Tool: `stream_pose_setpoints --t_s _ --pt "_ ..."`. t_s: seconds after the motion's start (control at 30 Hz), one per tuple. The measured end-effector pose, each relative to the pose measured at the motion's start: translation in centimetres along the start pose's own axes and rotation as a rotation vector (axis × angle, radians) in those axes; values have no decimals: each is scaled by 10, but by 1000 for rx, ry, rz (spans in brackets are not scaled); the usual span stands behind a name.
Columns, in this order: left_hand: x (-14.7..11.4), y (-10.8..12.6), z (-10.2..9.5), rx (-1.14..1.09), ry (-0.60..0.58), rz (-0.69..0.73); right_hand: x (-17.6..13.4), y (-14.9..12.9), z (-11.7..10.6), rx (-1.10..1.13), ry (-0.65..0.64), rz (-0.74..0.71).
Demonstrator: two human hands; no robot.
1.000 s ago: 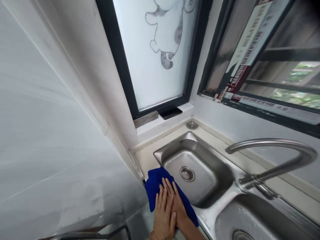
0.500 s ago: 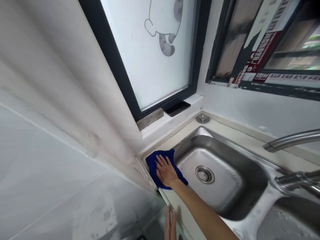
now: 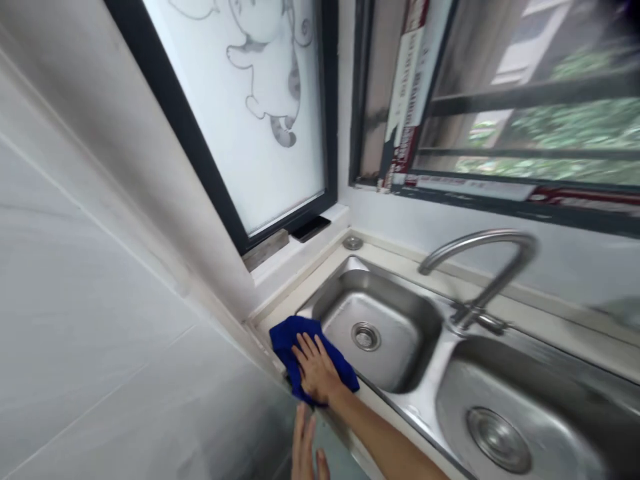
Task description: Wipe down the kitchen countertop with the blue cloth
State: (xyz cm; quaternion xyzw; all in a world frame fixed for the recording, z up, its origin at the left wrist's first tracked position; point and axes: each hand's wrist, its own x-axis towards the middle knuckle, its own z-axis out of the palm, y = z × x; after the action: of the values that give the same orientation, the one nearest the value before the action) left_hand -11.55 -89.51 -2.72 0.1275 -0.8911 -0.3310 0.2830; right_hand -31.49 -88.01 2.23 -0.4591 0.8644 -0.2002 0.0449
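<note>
A blue cloth point(image 3: 287, 339) lies spread over the pale counter strip point(image 3: 281, 309) at the left end of the sink. My right hand point(image 3: 316, 375) presses palm-down on it, fingers extended and somewhat spread. Lower down, by the counter's front edge, my left hand point(image 3: 303, 445) is raised with its fingers stretched out and nothing in it; the bottom of the frame cuts it off. Beside the cloth is a double-bowl stainless steel sink point(image 3: 423, 399), its left bowl nearest to my right hand.
A curved metal faucet point(image 3: 507, 237) rises behind the sink. On the window ledge lie a dark flat phone-like object point(image 3: 311, 229) and a rough block point(image 3: 267, 248). A round metal cap point(image 3: 353, 243) sits in the counter's back corner. The white wall point(image 3: 125, 320) borders the left.
The view has swung right and shows more of the faucet and second bowl. My right hand and the cloth have shifted slightly toward me along the counter. My left hand shows more.
</note>
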Motion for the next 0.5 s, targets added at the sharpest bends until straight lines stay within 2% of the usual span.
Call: stream_pose_setpoints --t_s 0.13,0.23,0.3,0.4,0.5 --pt "36 11 0 -64 -61 -64 -97 9 -15 -28 67 -10" --pt "45 10 10 -79 -141 -31 -172 16 -28 -79 116 29" --pt "40 5 22 -79 -191 60 -222 21 -34 -118 136 50" --pt "24 2 48 -79 -250 303 -299 30 -37 -215 206 101" --pt "6 14 79 -86 -321 529 -375 36 -33 -338 338 220"
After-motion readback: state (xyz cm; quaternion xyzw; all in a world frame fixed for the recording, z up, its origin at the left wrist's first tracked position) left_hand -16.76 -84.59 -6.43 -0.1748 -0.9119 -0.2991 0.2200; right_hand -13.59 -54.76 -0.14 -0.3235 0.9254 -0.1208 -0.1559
